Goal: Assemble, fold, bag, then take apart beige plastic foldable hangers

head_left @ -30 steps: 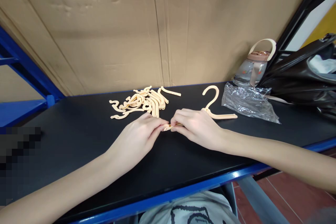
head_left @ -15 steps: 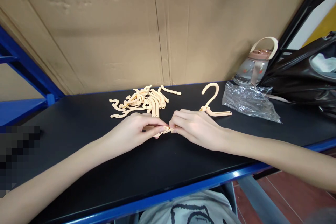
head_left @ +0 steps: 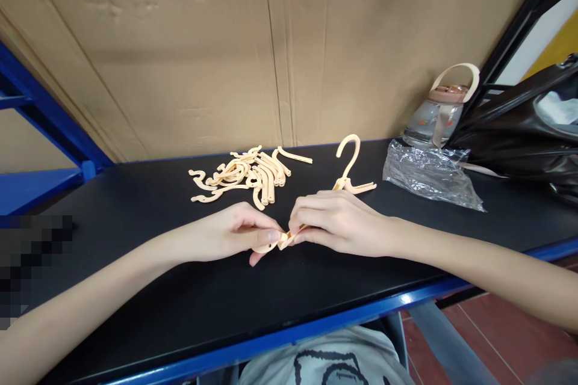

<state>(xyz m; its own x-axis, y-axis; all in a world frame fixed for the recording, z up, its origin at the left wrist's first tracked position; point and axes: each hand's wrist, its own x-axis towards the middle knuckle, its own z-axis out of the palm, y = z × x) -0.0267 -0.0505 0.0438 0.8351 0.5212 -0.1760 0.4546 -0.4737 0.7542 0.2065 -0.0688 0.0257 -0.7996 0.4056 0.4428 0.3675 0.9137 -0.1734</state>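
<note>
My left hand (head_left: 241,231) pinches a small cream plastic hanger piece (head_left: 266,248) between thumb and fingers; a little hole shows in it. Closed around the arm of a cream clothes hanger (head_left: 353,156) is my right hand (head_left: 338,222), and the hanger's hook and other arm rise behind the knuckles. Between my fingertips the two cream parts meet, but whether they are joined I cannot tell. Beyond my left hand lies a pile of loose cream hanger parts (head_left: 266,174), curved hooks and straight arms together.
A crumpled clear plastic bag (head_left: 428,177) lies on the black tabletop (head_left: 217,313) to the right. Behind it stands a clear bottle (head_left: 436,117) with a handle, beside a black bag (head_left: 519,126). A cardboard sheet (head_left: 203,42) closes off the back.
Both hands have come slightly nearer to me. The hanger's hook has shifted left and up, its free arm tilting, while the left hand's grip has turned. The pile stays put.
</note>
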